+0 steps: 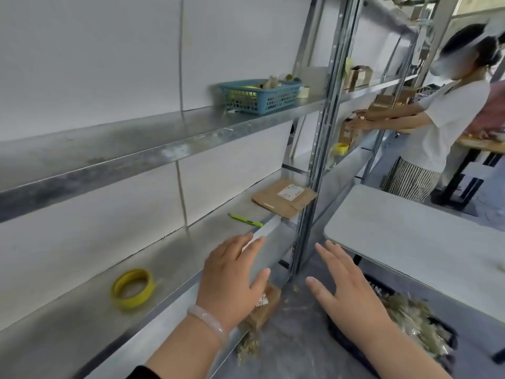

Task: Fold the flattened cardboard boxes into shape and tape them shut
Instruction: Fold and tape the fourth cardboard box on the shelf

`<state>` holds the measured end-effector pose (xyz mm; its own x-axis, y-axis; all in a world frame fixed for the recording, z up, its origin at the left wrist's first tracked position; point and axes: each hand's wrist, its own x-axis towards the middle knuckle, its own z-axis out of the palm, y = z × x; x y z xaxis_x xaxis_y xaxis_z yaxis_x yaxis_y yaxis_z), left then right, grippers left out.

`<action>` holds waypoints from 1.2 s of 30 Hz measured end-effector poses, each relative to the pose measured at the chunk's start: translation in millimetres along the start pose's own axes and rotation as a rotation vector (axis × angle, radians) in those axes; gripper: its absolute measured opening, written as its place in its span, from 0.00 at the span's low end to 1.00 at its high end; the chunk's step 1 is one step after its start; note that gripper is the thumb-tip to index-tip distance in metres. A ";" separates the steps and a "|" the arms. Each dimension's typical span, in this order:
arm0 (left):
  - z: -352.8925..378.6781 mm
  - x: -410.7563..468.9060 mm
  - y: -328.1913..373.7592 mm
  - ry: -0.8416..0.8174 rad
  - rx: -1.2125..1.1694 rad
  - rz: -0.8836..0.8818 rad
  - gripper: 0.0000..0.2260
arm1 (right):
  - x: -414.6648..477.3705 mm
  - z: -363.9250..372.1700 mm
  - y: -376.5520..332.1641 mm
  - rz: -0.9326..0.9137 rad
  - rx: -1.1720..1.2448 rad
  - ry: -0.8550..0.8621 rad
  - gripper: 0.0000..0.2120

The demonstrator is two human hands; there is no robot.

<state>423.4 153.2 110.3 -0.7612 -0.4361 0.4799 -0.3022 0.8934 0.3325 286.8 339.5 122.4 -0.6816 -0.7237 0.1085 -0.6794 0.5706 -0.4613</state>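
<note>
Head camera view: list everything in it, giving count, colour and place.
flattened cardboard box: one, brown, lower shelf, right end
tape roll: one nearby, yellow, lower shelf, left
pen-like tool: one, green, lower shelf, middle
basket: one, blue, upper shelf
small cardboard box: one, brown, floor under the shelf edge
table: one, white, right
bin of shredded filler: one, black, lower right
other person: one, white top, next bay
left hand: open, empty, pale bracelet
right hand: open, empty
</note>
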 end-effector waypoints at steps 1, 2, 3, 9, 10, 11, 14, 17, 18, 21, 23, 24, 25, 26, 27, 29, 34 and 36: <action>10.5 11.6 2.1 -0.022 -0.001 0.000 0.23 | 7.8 -1.9 9.9 0.028 0.006 -0.010 0.31; 20.8 23.4 2.5 -0.037 -0.006 -0.002 0.23 | 16.7 -2.7 18.6 0.044 0.011 -0.017 0.32; 30.8 35.3 2.2 -0.052 -0.014 -0.003 0.24 | 26.4 -2.3 27.0 0.052 0.014 -0.024 0.32; 96.3 111.4 -20.5 -0.079 -0.037 -0.025 0.22 | 109.5 10.2 72.0 0.074 0.000 -0.081 0.32; 107.8 124.0 -26.8 -0.084 -0.041 -0.036 0.22 | 127.5 11.6 78.9 0.078 -0.003 -0.084 0.32; 118.5 137.0 -32.8 -0.095 -0.047 -0.048 0.23 | 146.5 12.5 85.3 0.088 -0.003 -0.084 0.32; 146.6 174.8 -46.2 -0.165 -0.080 -0.098 0.24 | 202.6 12.3 101.2 0.107 -0.013 -0.082 0.32; 173.4 212.8 -61.5 -0.230 -0.120 -0.128 0.24 | 252.3 13.2 115.0 0.110 -0.038 -0.085 0.32; 181.6 224.6 -66.2 -0.244 -0.139 -0.152 0.24 | 266.6 14.9 120.5 0.118 -0.047 -0.090 0.32; 205.1 249.6 -78.2 -0.303 -0.201 -0.239 0.24 | 304.2 23.4 136.6 0.129 -0.072 -0.138 0.32; 216.9 257.3 -85.0 -0.344 -0.222 -0.306 0.23 | 333.5 31.1 145.1 0.114 -0.096 -0.178 0.32; 223.2 260.3 -89.0 -0.357 -0.226 -0.344 0.23 | 350.9 35.9 150.4 0.116 -0.100 -0.196 0.32; 229.3 264.2 -92.4 -0.364 -0.232 -0.383 0.23 | 369.9 40.4 155.9 0.116 -0.094 -0.207 0.32; 236.3 268.9 -95.7 -0.370 -0.236 -0.426 0.23 | 389.8 45.9 162.7 0.110 -0.088 -0.219 0.31; 243.7 274.0 -97.8 -0.371 -0.249 -0.469 0.23 | 408.4 50.1 168.2 0.103 -0.084 -0.232 0.31; 258.3 287.9 -98.1 -0.366 -0.279 -0.561 0.23 | 444.6 57.6 179.3 0.100 -0.060 -0.273 0.29; 295.8 313.8 -95.8 -0.365 -0.369 -0.856 0.26 | 514.9 66.1 208.7 0.059 -0.033 -0.423 0.28; 312.0 320.8 -94.2 -0.336 -0.440 -0.999 0.27 | 545.2 66.9 217.9 0.058 -0.007 -0.452 0.25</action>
<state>28.7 -37.2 -20.4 -0.4282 -0.8205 -0.3788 -0.6825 0.0188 0.7307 -214.6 43.3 22.2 -0.5327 -0.7860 -0.3137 -0.6464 0.6171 -0.4487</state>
